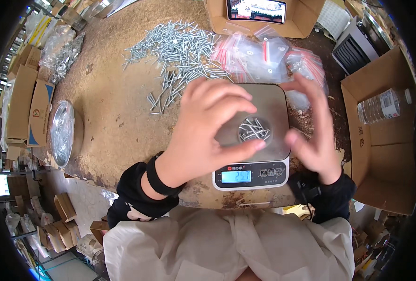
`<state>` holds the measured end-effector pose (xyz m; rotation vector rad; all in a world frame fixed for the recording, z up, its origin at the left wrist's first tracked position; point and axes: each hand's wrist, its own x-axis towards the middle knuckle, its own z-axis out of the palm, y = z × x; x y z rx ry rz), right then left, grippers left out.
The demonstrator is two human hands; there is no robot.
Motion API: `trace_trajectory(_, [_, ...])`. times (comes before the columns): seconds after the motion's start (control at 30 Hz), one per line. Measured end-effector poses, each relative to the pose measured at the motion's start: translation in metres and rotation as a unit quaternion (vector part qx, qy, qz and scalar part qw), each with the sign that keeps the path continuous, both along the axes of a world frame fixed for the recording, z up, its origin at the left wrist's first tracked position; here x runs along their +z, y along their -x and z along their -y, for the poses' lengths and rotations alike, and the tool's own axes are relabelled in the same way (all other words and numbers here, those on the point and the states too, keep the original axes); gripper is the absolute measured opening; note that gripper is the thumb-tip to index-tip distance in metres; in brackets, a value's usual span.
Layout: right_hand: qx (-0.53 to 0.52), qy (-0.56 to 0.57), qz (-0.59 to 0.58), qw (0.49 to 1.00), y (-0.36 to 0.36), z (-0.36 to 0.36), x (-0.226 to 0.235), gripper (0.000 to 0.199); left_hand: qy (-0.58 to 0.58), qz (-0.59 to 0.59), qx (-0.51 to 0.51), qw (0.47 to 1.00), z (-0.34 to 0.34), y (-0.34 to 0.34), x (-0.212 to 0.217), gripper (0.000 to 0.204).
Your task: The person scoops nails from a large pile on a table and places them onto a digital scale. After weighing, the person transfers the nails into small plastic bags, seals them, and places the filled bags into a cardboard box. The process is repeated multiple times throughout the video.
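A digital kitchen scale [279, 166] with a steel platform and a lit display stands at the table's front. A small clear round cup of silver screws [254, 129] sits on its platform. My left hand [205, 126] curves over the platform from the left, fingers and thumb apart around the cup's near side. Its thumb tip is beside the cup's lower rim; whether it touches cannot be made out. My right hand [318, 133] is open at the platform's right edge, thumb and fingers spread, slightly blurred, holding nothing.
Beyond the scale lies a heap of loose screws [177, 51]. Clear zip bags [259, 58] with red strips lie right of it. A phone [256, 10] leans in a cardboard box. A metal bowl [78, 131] stands left; a carton [381, 161] with a bottle [381, 107] is right.
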<state>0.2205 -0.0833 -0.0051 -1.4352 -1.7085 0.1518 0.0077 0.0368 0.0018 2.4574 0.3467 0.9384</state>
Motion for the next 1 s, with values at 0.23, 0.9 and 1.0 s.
trace_trajectory(0.23, [-0.254,0.134,0.184,0.94,-0.056,-0.003,-0.037,0.022,0.083,-0.018,0.184,0.979,-0.056,0.035,-0.008,0.028])
trace_trajectory(0.9, [-0.241,0.03,-0.005,0.97,-0.044,-0.007,-0.03,0.01,0.093,-0.271,0.231,0.93,-0.083,0.078,-0.037,0.019])
trace_trajectory(1.0, [-0.229,0.029,-0.018,0.973,-0.042,-0.007,-0.03,0.009,0.02,-0.253,0.248,0.935,-0.075,0.072,-0.04,0.016])
